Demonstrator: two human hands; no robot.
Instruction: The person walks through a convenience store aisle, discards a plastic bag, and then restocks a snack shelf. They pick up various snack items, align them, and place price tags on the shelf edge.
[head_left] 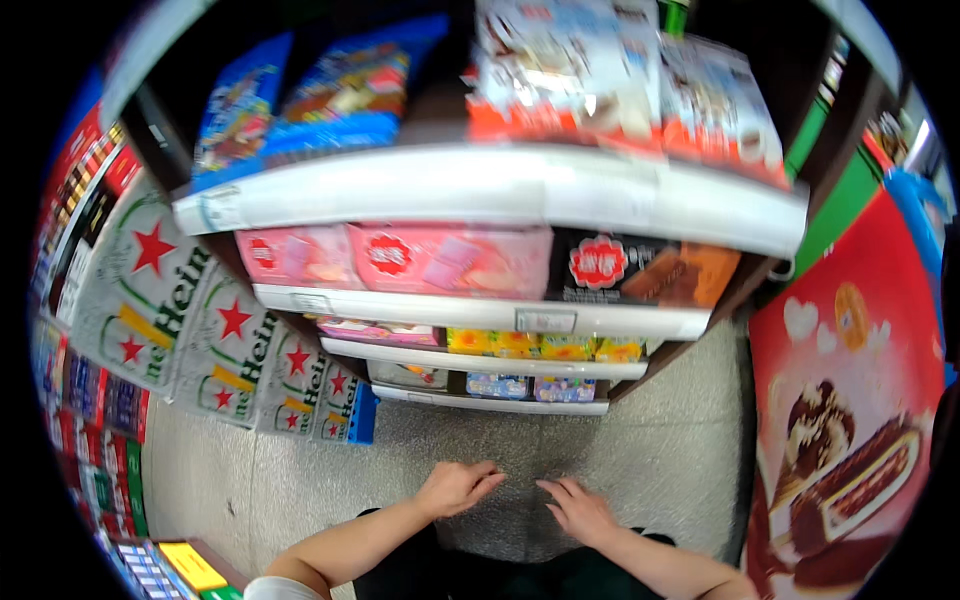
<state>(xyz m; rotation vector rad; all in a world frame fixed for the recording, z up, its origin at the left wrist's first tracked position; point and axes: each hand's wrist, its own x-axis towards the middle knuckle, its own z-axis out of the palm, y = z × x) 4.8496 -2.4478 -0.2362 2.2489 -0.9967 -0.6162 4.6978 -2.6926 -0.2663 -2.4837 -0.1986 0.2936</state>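
My left hand hovers low in front of the shelf rack, its fingers loosely bent, with nothing visible in it. Facing it, my right hand is also bare, its fingers spread a little and pointing inward. A gap separates the two hands, and neither touches anything. Nearest ahead is the bottom shelf, carrying blue-and-purple packs. Above it lie yellow packs. Higher up are pink boxes and a black-and-orange box. The top shelf bears blue bags and white-and-red bags, somewhat blurred.
Stacked silver-grey cartons with red stars stand left of the rack. A red freezer cabinet with ice-cream pictures is close on the right. Grey floor lies beneath. More shelved goods line the far left.
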